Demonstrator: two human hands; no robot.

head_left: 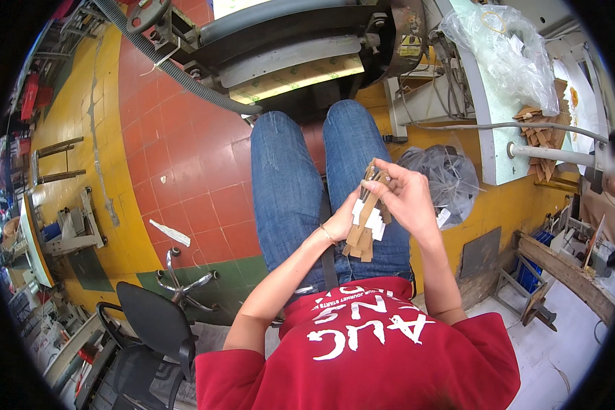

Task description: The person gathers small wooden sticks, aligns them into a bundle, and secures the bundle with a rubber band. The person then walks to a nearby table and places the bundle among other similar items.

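Note:
Over my lap I hold a loose bundle of brown and white strips (363, 236) that look like card or paper; the exact kind cannot be made out. My left hand (339, 220) closes round the bundle from its left side, and its fingertips are partly hidden behind the strips. At the top end, my right hand (408, 197) pinches the strips between thumb and fingers. The lower ends fan out and hang down over my right thigh in jeans (362, 140).
Ahead of my knees stands a machine with a roller and metal bar (290, 61). At right, a pale table (488, 147) bears clear plastic bags (509, 55) and piled brown pieces (543, 137). A clear bag (451, 181) lies beside my right leg. Behind left is a black chair (150, 321).

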